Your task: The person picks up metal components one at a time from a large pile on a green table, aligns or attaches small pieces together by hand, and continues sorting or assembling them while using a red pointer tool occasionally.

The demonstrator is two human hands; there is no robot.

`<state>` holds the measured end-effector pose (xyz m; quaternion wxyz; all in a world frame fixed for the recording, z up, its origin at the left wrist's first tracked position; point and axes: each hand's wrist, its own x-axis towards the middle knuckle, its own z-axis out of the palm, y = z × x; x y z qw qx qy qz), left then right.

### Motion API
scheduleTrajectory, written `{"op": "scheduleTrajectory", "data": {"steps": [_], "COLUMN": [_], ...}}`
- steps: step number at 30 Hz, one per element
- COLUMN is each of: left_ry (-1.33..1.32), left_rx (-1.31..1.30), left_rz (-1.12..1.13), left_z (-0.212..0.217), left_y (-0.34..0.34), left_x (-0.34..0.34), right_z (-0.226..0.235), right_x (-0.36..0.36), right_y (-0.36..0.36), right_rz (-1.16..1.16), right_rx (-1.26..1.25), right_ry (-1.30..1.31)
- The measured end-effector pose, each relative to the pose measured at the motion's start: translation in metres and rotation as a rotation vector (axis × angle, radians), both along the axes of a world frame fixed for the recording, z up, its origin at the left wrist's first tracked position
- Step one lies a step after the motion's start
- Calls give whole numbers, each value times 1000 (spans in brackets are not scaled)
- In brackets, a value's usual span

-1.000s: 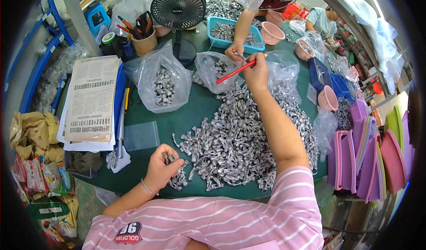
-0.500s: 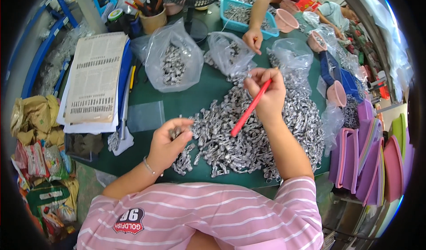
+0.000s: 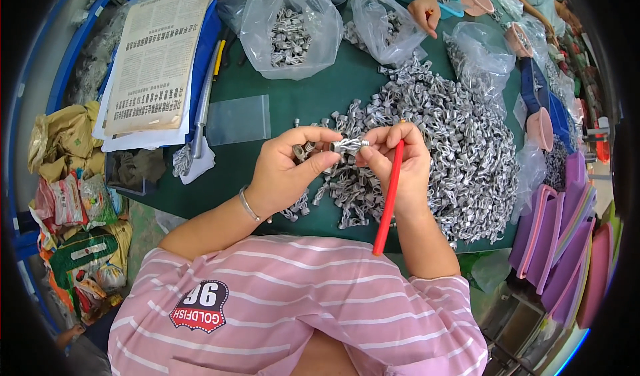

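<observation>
My left hand (image 3: 285, 169) pinches one end of a small twisted silver metal piece (image 3: 348, 145) between thumb and forefinger. More small metal pieces (image 3: 303, 151) are tucked in its curled fingers. On the other end of the twisted piece are the fingertips of my right hand (image 3: 408, 166). That hand also grips a slim tool with a red handle (image 3: 388, 209), its handle slanting down toward my chest and a small tip showing above the fingers. Beyond and beside both hands spreads a large heap of similar metal pieces (image 3: 460, 156) on the green table (image 3: 230, 159).
Clear plastic bags of metal pieces (image 3: 290, 36) stand behind the heap. At the left lies a newspaper (image 3: 160, 59) on a blue folder, near a flat plastic pouch (image 3: 239, 119). A co-worker's hand (image 3: 425, 13) is at the far side. Purple bins (image 3: 543, 236) stand at the right.
My hands have come together in front of my chest and now share one metal piece. The red handle has swung steeper. The whole view has shifted, showing the table higher.
</observation>
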<state>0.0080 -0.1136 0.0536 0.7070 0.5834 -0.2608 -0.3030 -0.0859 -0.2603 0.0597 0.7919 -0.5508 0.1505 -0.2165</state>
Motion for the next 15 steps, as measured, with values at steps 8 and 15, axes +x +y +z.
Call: {"op": "scheduleTrajectory", "data": {"steps": [8, 15], "left_ry": [-8, 8], "left_rx": [53, 95], "left_rz": [-2, 1], "left_z": [-8, -11], "left_y": [2, 2], "left_x": [3, 5], "right_z": [-8, -15], "right_x": [-3, -6], "right_y": [5, 7], "right_rz": [-13, -52], "right_rx": [-86, -146], "right_ry": [-83, -64]}}
